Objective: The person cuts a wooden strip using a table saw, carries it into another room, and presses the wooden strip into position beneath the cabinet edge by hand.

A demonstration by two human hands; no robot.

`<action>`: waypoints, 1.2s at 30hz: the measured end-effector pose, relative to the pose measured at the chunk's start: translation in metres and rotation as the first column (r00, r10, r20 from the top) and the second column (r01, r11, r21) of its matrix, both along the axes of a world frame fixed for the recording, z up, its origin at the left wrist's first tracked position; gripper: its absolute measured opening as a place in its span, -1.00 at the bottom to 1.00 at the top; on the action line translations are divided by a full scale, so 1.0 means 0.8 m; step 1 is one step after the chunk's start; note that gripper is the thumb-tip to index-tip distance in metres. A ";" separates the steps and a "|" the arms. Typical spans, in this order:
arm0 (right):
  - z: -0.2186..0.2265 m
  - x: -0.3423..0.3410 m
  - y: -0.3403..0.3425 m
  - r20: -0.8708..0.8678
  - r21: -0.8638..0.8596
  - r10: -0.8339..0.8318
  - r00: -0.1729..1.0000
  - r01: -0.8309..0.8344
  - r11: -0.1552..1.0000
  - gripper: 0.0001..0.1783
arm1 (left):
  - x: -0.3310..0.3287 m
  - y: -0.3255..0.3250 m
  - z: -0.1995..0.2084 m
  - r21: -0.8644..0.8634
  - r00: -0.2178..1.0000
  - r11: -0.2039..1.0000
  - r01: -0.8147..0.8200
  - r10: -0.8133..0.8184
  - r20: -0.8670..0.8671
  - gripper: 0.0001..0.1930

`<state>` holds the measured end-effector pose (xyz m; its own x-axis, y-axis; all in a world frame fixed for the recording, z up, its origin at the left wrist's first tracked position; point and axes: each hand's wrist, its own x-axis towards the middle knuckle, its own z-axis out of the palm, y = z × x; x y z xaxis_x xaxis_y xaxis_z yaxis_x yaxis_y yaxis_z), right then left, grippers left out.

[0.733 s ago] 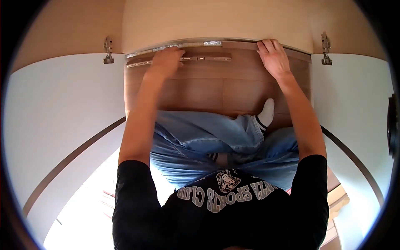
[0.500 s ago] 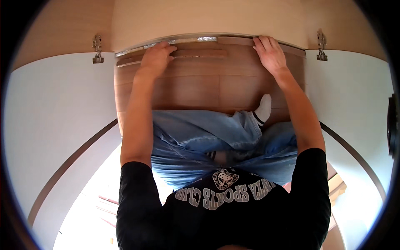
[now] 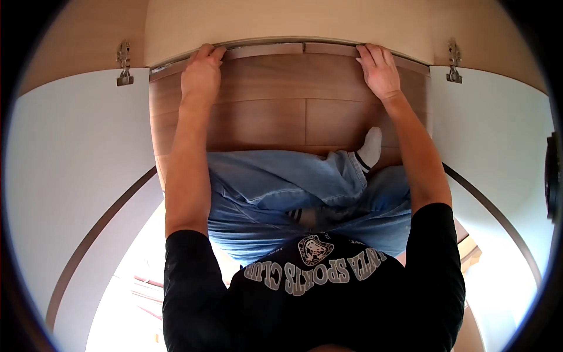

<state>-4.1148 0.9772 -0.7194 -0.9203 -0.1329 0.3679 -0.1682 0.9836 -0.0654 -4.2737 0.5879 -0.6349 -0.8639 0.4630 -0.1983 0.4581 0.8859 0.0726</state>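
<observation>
A narrow wood-look floorboard strip [image 3: 264,50] lies along the base of the back panel, end to end with a second strip [image 3: 331,50]. My left hand [image 3: 200,79] is on the left strip, its bent fingertips at the far edge by the panel. On the second strip rests my right hand [image 3: 380,71], fingers curled at the far edge and thumb nearer me. Both hands are closed about the strips, though the undersides of the fingers are hidden. Wider floor planks [image 3: 258,120] of the same brown spread toward me.
A pale wood back panel [image 3: 281,20] rises beyond the strips. White cabinet doors [image 3: 82,152] [image 3: 498,141] stand on both sides, with metal hinges [image 3: 124,63] [image 3: 454,61]. My folded legs in jeans [image 3: 275,182] and a foot in a white sock [image 3: 370,146] are on the planks.
My left hand has pushed the left strip away from me against the panel, covering the silvery gap between. The right hand stays at its strip. The view has shifted slightly.
</observation>
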 end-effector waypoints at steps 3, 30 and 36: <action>-0.003 0.012 -0.006 0.013 -0.023 0.010 1.000 -0.009 1.000 -0.65 | 0.009 -0.006 -0.010 -0.019 1.000 1.000 0.003 -0.004 -0.009 -0.69; -0.047 -0.006 0.014 -0.016 -0.089 0.035 0.999 -0.036 0.995 -0.62 | -0.011 0.014 -0.056 -0.053 0.993 0.995 0.080 -0.085 -0.085 -0.70; -0.054 -0.009 0.016 -0.051 -0.103 0.054 0.997 -0.059 0.993 -0.61 | -0.012 0.011 -0.059 -0.037 0.985 0.993 0.109 -0.113 -0.127 -0.71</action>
